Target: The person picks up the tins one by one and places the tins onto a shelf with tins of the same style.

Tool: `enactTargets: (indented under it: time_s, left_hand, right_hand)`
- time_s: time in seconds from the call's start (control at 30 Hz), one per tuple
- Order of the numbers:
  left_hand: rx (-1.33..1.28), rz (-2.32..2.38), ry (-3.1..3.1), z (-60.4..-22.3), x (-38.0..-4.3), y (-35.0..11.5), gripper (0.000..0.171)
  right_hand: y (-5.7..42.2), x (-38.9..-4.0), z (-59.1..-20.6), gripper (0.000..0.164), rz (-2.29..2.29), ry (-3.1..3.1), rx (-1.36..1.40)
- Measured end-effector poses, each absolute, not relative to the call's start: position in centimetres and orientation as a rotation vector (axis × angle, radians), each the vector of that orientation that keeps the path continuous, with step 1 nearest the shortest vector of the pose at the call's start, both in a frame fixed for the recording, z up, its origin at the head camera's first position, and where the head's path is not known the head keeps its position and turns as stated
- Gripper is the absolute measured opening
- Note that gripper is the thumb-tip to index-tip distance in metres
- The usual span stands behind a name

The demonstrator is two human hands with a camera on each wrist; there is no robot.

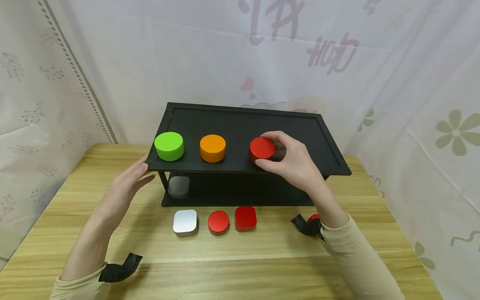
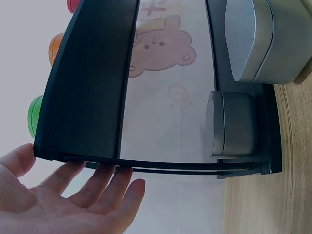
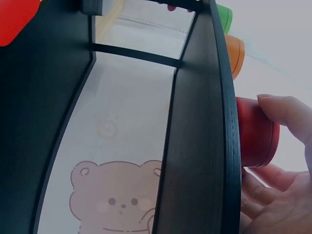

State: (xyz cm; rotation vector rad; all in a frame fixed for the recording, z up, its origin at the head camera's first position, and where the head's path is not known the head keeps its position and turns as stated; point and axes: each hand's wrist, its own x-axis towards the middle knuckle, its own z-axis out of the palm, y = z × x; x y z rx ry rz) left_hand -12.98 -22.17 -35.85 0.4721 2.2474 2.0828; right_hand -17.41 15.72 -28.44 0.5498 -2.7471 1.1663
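My right hand [image 1: 290, 160] grips a red round tin [image 1: 261, 148] between thumb and fingers, at the front of the black shelf's top board [image 1: 240, 123]. Seen from the right wrist, that tin's [image 3: 256, 131] base is right at the board. My left hand [image 1: 121, 189] touches the left end of the same board. In the left wrist view its thumb meets the corner, while the spread fingers [image 2: 95, 187] lie along the end edge. Left of the gripped tin, an orange round tin [image 1: 212, 148] and a green round tin [image 1: 169, 146] stand on the board.
A silver square tin [image 1: 178, 187] sits on the lower board's left end. On the wooden table [image 1: 225, 275] before the shelf are another silver square tin [image 1: 185, 221], a red round tin [image 1: 218, 222] and a red square tin [image 1: 245, 218]. My right wrist partly covers another red tin [image 1: 313, 217].
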Motion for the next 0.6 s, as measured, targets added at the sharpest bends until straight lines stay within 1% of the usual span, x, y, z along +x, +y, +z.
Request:
enactTargets:
  time_s: [0.6]
  left_hand:
    - [0.463, 2.097, 2.235, -35.86, -13.08, -22.11, 0.046]
  right_hand:
    - [15.18, -18.45, -28.17, 0.054, 1.132, -2.824, 0.567]
